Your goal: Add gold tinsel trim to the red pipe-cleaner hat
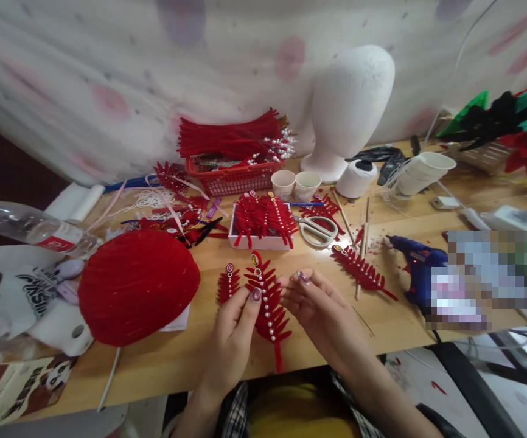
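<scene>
Between the thumb and fingers of my left hand point(238, 325) is a red leaf-shaped chenille ornament point(270, 304), with a row of white pearls down its middle and a yellow gem at its top. My right hand point(325, 316) is just to the right of it, thumb and forefinger pinched together; anything between them is too small to make out. Behind my left hand a smaller red leaf ornament point(229, 280) with a pink gem lies on the table. Another beaded red leaf ornament point(364, 272) lies to the right of my hands.
A red dome-shaped piece point(138, 286) on a stick stands left. Behind are a white box point(263, 242) of red ornaments, scissors point(318, 231), paper cups point(283, 182), a red basket point(236, 181) and a white foam head point(352, 103). A blue glue gun point(421, 261) lies right.
</scene>
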The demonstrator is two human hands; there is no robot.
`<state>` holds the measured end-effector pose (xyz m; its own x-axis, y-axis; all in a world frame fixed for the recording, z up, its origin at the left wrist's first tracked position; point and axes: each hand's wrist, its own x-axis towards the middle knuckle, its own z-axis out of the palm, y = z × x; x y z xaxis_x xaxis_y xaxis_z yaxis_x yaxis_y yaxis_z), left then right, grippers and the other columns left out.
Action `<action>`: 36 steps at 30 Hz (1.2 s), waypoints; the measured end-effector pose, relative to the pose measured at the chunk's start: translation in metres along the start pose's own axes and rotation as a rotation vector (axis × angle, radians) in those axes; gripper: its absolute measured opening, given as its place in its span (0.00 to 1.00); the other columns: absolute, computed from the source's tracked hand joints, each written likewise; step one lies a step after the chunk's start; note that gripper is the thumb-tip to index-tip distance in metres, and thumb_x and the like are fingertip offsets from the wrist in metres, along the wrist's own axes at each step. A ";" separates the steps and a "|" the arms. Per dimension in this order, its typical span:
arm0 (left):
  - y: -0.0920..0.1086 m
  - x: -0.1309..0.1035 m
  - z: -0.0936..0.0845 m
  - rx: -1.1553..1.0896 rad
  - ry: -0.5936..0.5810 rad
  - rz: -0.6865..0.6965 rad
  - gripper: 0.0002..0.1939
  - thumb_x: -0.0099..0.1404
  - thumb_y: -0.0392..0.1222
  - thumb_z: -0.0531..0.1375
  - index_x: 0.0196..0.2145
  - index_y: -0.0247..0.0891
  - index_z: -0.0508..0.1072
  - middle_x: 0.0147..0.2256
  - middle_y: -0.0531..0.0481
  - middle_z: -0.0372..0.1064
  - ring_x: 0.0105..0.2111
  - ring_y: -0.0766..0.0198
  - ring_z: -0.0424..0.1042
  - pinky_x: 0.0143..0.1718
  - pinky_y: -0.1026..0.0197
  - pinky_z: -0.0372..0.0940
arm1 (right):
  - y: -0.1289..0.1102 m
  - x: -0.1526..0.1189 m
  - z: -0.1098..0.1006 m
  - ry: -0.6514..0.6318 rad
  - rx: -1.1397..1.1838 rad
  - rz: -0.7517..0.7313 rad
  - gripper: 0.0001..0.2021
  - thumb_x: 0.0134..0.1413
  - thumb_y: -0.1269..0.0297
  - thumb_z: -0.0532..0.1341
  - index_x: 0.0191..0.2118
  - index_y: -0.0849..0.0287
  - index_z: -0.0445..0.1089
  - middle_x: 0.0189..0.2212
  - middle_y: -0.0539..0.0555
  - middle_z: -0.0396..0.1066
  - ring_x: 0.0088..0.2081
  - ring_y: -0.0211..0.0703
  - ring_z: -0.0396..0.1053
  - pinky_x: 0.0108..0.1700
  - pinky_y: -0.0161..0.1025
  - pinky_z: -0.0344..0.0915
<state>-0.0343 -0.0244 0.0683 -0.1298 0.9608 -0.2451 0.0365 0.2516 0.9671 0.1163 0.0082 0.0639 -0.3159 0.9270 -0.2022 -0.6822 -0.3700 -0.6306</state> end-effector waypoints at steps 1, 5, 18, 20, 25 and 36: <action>0.001 -0.001 0.000 0.032 -0.009 0.012 0.20 0.66 0.58 0.57 0.36 0.39 0.77 0.34 0.49 0.75 0.36 0.59 0.71 0.39 0.62 0.65 | -0.002 0.002 0.000 0.022 0.075 0.065 0.07 0.51 0.62 0.72 0.33 0.56 0.75 0.35 0.50 0.79 0.36 0.36 0.76 0.43 0.32 0.72; 0.001 -0.002 0.002 0.112 0.007 0.048 0.18 0.68 0.55 0.54 0.28 0.39 0.70 0.25 0.54 0.66 0.27 0.64 0.63 0.30 0.64 0.59 | -0.009 0.006 -0.003 0.096 0.270 0.176 0.11 0.43 0.69 0.75 0.29 0.61 0.71 0.24 0.44 0.69 0.26 0.29 0.67 0.35 0.28 0.70; 0.012 0.003 0.005 0.174 -0.122 0.093 0.18 0.70 0.52 0.52 0.24 0.41 0.62 0.23 0.56 0.59 0.26 0.65 0.59 0.28 0.63 0.54 | -0.015 -0.004 -0.018 -0.060 -0.709 -0.088 0.15 0.67 0.48 0.54 0.45 0.51 0.70 0.27 0.46 0.56 0.28 0.36 0.54 0.32 0.34 0.55; 0.013 0.005 0.004 0.190 -0.132 0.117 0.18 0.70 0.51 0.52 0.24 0.41 0.61 0.23 0.55 0.59 0.27 0.65 0.60 0.29 0.63 0.55 | -0.022 -0.007 -0.018 -0.118 -0.906 -0.104 0.19 0.69 0.47 0.51 0.40 0.53 0.72 0.28 0.47 0.59 0.31 0.38 0.58 0.37 0.36 0.58; 0.013 0.007 0.001 0.260 -0.105 0.162 0.18 0.71 0.51 0.50 0.25 0.41 0.59 0.23 0.57 0.56 0.25 0.65 0.57 0.28 0.63 0.53 | -0.035 -0.010 -0.017 -0.433 -1.086 -0.026 0.25 0.69 0.46 0.48 0.28 0.57 0.67 0.25 0.48 0.63 0.31 0.39 0.62 0.39 0.38 0.60; 0.007 0.008 -0.014 0.573 -0.105 0.305 0.17 0.71 0.46 0.49 0.25 0.41 0.62 0.24 0.54 0.65 0.27 0.63 0.65 0.31 0.62 0.57 | -0.032 -0.005 -0.042 -0.031 -0.519 -0.344 0.22 0.64 0.49 0.58 0.23 0.56 0.63 0.41 0.54 0.68 0.47 0.45 0.64 0.49 0.40 0.62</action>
<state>-0.0491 -0.0165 0.0744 0.0660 0.9978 0.0015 0.5821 -0.0398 0.8121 0.1672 0.0181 0.0540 -0.1589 0.9828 0.0941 -0.3414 0.0347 -0.9393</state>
